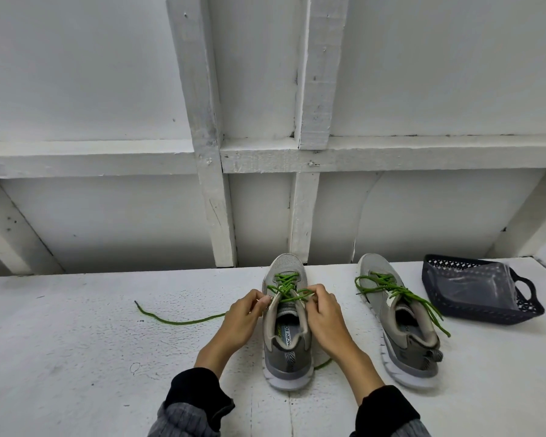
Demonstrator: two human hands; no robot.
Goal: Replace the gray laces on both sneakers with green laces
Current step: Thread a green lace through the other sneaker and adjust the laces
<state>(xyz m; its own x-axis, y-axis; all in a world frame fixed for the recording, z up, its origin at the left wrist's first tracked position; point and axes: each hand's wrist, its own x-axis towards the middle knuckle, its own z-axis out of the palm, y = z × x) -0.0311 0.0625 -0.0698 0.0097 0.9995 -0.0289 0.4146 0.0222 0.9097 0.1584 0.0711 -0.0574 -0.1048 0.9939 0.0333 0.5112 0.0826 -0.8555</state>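
Two grey sneakers stand on a white table, toes pointing away from me. The left sneaker (287, 342) carries a green lace (285, 286) threaded up its eyelets. My left hand (243, 320) pinches the top left eyelet flap and lace. My right hand (323, 313) pinches the lace at the top right eyelet. One loose end of that lace (177, 321) trails left across the table; another bit (323, 363) shows by the heel. The right sneaker (401, 323) is fully laced in green (401, 291), its ends hanging loose over the side.
A dark woven basket (531, 307) holding a clear plastic bag (476, 287) sits at the right. A white timber-framed wall (221, 216) rises just behind the table's far edge.
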